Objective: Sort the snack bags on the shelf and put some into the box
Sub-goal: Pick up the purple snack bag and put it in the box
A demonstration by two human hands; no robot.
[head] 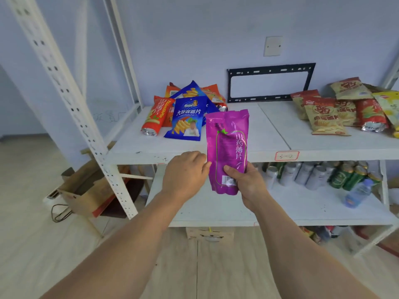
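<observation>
Your right hand (244, 180) pinches the purple bag (226, 147) upright at the shelf (237, 156) edge, left hand (185, 173) curled loosely alongside, so I'd carry it to the box (86, 190) at 8 o'clock.

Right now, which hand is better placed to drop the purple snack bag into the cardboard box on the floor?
Left hand: it already touches the purple snack bag, and the open cardboard box sits on that side.

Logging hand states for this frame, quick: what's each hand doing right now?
Left hand: fingers curled, touching the left edge of the purple snack bag; a grip cannot be told.
Right hand: grips the bag's lower end, holding it upright.
</observation>
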